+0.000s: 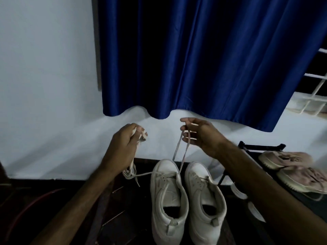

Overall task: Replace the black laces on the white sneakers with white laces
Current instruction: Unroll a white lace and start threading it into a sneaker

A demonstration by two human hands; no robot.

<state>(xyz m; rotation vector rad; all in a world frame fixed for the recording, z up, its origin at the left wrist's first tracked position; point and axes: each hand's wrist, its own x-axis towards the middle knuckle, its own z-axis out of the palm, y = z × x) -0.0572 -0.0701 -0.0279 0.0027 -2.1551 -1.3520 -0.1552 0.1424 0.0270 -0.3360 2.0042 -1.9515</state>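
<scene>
Two white sneakers stand side by side on the dark floor, toes toward the wall: the left sneaker [167,195] and the right sneaker [206,193]. A white lace [177,151] runs through the left sneaker's front eyelets. My right hand [200,134] pinches one end of it, raised above the toes. My left hand [123,145] grips the other end, which hangs in loops [130,171] beside the shoe. No black lace is visible.
A blue curtain [203,59] hangs over the white wall behind. At the right, a black rack [261,147] carries a pair of pinkish shoes [293,167]. A window grille [316,96] shows at the far right. Cables lie on the floor at lower left.
</scene>
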